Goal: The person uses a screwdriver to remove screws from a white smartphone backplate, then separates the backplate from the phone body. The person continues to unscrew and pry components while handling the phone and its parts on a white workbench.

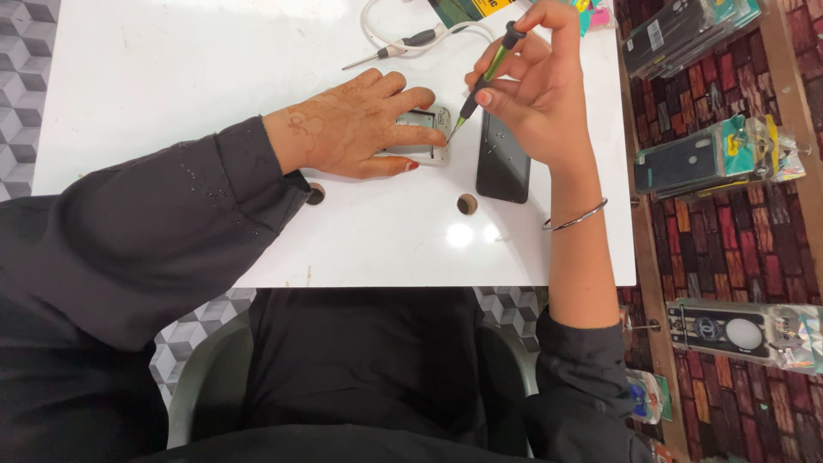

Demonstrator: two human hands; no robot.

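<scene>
— Two hands on one small job: where does the opened phone [426, 135] sit?

— Flat on the white counter [214, 77], pinned under the left hand [351, 129], whose fingers lie spread across it, pressing rather than clasping. Just right of the phone lies a dark panel [502, 159], face up.

— And the right hand [536, 86]?

— Its grip is clenched on a slim green-and-black screwdriver [484, 77], thumb and fingers pinching the shaft, the tip touching the phone's right edge.

— How would you do this well?

— I'd judge it best to hold the driver upright over the screw, press lightly, and turn only with the fingertips while the left hand stops the phone from sliding. A slanted tip could slip out and scar the frame.

— Anything beyond the phone?

— A second tool with a white cable [403, 41] lies behind it, farther up the counter.

— Packages?

— Right of the phone, off the counter, hang flat rectangular packs: a dark stack [677, 34] at the top, a teal-and-dark one in clear wrap [711, 159] level with the phone, and a long dark pack with a white disc [741, 334] lower down, all against a brick-patterned wall. Bright yellow and pink labels peek in at the counter's top edge.
</scene>
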